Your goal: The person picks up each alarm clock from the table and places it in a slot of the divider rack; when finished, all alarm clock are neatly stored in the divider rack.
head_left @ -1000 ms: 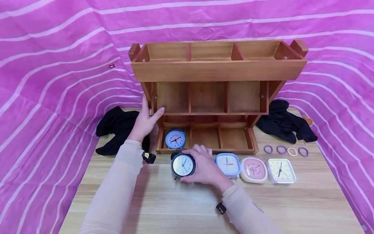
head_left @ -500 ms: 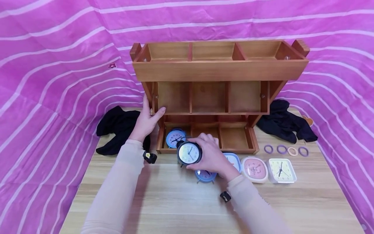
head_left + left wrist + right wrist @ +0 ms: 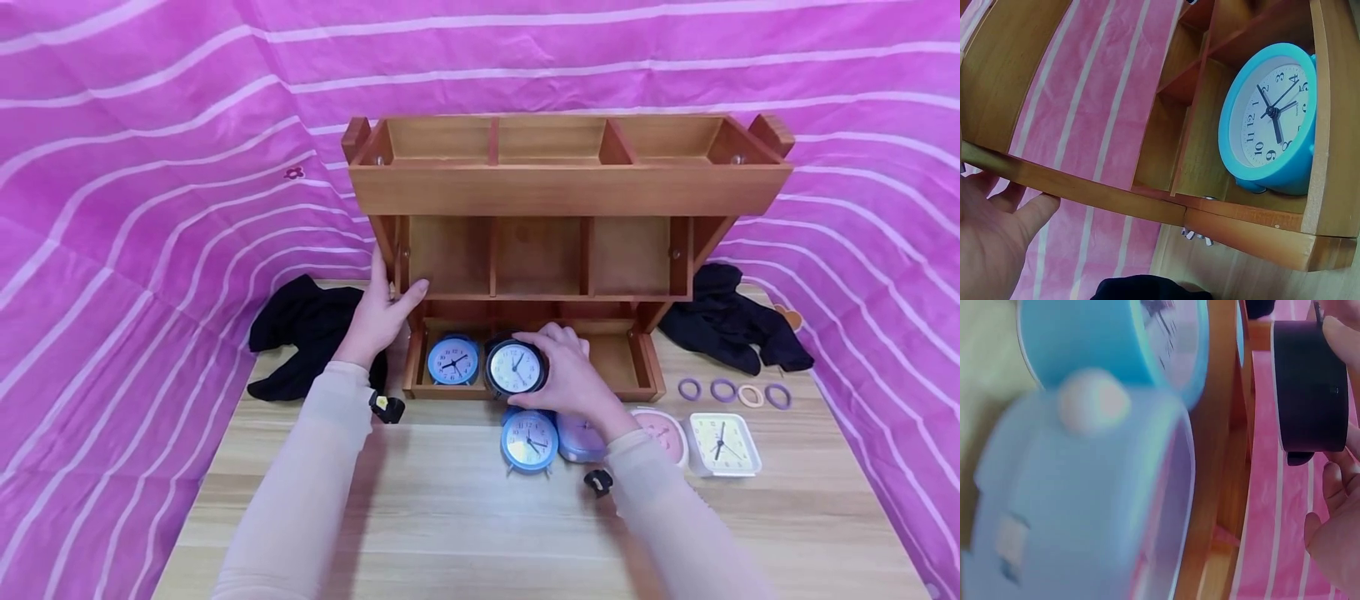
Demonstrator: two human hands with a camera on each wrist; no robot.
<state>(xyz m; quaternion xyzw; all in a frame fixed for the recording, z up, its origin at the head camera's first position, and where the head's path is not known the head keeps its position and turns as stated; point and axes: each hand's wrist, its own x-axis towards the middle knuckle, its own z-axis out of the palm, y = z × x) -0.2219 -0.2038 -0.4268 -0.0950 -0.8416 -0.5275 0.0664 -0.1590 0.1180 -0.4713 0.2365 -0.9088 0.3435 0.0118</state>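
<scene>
My right hand (image 3: 562,371) grips a round black alarm clock (image 3: 516,367) by its sides, over the middle compartment of the lowest tier. Whether the clock touches the tier's floor is hidden. In the right wrist view the black clock (image 3: 1310,387) shows edge-on between thumb and fingers. My left hand (image 3: 378,318) holds the left side of a tiered wooden storage box (image 3: 570,190), thumb in front and fingers behind. A round blue alarm clock (image 3: 1269,119) leans in the bottom left compartment. Another blue alarm clock (image 3: 529,442) stands on the table, below the black one.
Right of it stand a blue squarish clock (image 3: 579,439), partly covered by my arm, a pink clock (image 3: 663,435) and a white square clock (image 3: 723,444). Several hair ties (image 3: 723,390) lie behind them. Black cloths (image 3: 307,325) flank the box. Pink striped fabric (image 3: 187,250) surrounds the table.
My right hand has carried the black clock up and to the right, from in front of the box to its middle bottom compartment. The second blue clock is uncovered. My left hand stays put.
</scene>
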